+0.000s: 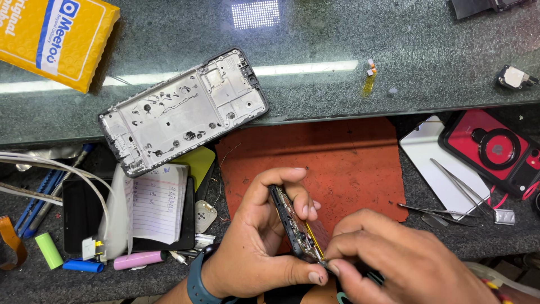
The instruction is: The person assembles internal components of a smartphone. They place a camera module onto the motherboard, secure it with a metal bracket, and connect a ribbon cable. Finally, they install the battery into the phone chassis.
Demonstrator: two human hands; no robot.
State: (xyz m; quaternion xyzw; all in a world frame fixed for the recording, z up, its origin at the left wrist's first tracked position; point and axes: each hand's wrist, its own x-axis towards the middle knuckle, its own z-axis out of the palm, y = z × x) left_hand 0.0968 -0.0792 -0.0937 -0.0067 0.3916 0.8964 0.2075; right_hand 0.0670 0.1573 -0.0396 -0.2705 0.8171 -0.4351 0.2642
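My left hand (259,242) grips a dark phone body (293,225) on edge, thumb at its lower end and fingers wrapped over its top. My right hand (394,259) pinches at the phone's lower end, where a thin yellow strip (315,237) runs along the side; what the fingertips hold is hidden. Both hands work above a red mat (337,157). A bare silver phone frame (183,110) lies on the glass shelf (315,34) behind.
A yellow padded envelope (53,36) sits at the far left. Tweezers (461,183) rest on a white plate beside a red and black phone case (495,149). At left lie a notepad (157,202), a black phone (81,214), white cables, pens and small cylinders.
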